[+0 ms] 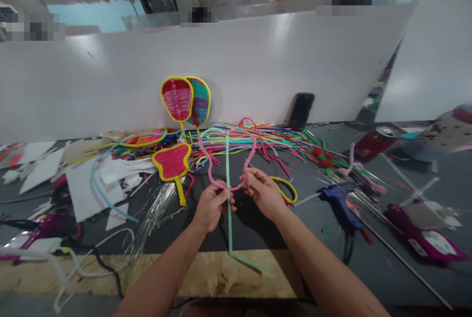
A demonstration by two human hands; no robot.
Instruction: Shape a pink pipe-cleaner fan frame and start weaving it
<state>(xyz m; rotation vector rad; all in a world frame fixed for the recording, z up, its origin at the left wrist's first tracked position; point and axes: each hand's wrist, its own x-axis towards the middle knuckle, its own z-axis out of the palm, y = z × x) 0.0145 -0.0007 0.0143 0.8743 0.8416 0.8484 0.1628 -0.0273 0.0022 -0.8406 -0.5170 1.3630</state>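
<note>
A pink twisted pipe cleaner (210,162) is bent into a rounded loop, held upright in front of me. Down its middle runs a light green twisted pipe cleaner (229,228), which extends below the loop and bends right near the table edge. My left hand (212,207) is closed in a pinch where the green stem crosses the bottom of the loop. On the lower right curve, my right hand (263,191) pinches the pink pipe cleaner between thumb and fingers. Part of the loop's lower edge is hidden by my fingers.
Finished fans (172,162) with yellow rims lie or lean at centre left. Loose pipe cleaners (273,140) are piled behind my hands. Yellow-handled scissors (289,190), a blue glue gun (341,204), a soda can (376,142) and a leaning phone (301,111) are right. A white divider (236,71) stands behind.
</note>
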